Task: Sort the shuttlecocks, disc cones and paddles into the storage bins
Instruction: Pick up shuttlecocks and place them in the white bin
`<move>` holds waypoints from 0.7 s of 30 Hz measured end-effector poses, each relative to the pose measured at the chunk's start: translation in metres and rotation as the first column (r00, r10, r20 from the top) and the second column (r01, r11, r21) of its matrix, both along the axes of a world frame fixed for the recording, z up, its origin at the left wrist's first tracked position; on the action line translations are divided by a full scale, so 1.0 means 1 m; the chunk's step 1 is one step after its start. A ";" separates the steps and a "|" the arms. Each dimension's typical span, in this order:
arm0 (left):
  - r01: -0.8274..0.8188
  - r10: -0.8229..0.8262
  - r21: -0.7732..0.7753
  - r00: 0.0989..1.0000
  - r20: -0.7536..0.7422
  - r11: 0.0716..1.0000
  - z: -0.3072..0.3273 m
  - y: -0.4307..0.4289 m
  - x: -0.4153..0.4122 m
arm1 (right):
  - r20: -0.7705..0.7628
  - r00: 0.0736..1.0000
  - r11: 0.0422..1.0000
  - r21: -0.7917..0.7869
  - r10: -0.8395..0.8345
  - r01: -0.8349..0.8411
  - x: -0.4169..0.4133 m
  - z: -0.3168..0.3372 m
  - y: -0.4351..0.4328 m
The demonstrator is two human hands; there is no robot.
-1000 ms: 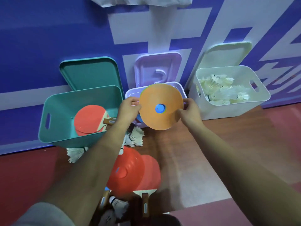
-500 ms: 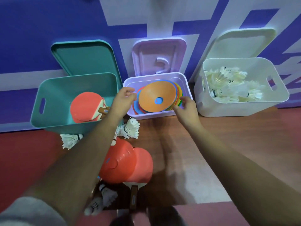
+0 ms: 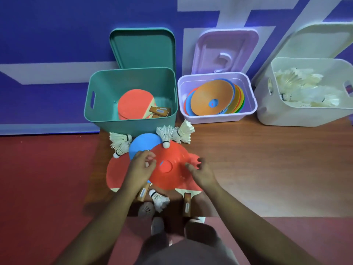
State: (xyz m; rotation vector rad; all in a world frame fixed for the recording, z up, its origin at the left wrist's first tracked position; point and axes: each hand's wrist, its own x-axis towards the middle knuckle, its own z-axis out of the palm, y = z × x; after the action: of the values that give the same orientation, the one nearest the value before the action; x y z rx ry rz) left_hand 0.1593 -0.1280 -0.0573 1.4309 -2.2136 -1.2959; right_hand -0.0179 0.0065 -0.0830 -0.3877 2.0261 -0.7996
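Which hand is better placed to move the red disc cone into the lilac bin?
Probably the right hand: it is at the right side of the red plastic disc cone, nearer the lilac plastic bin. The left hand, at the left rim, would cross over.

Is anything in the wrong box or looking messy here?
No bin visibly holds a wrong item. The orange cone lies tilted across the other cones in the purple bin, not nested. In front of the bins, a shuttlecock rests its cork on the red cone.
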 end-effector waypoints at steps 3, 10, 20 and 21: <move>0.046 -0.046 -0.009 0.999 0.012 0.999 -0.009 -0.002 0.035 | -0.058 0.998 0.999 0.033 -0.008 0.010 0.017 -0.006 -0.009; 0.454 -0.443 -0.067 0.887 0.131 0.889 -0.040 0.036 0.101 | -0.431 0.881 0.969 -0.055 0.194 -0.240 0.082 -0.004 0.011; 0.654 -0.563 -0.089 0.706 0.429 0.752 -0.081 0.049 0.113 | -0.578 0.583 0.821 0.381 0.571 -0.426 0.160 -0.052 0.030; 0.663 -0.575 -0.070 0.692 0.436 0.745 -0.082 0.049 0.113 | -0.597 0.581 0.833 0.376 0.553 -0.406 0.162 -0.056 0.029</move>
State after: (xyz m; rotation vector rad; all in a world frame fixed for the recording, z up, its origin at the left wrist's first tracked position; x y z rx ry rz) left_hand 0.2719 -0.0793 -0.1389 0.9183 -3.1952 -0.8911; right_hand 0.1441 0.0358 -0.1388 -1.2176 2.4577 -0.0693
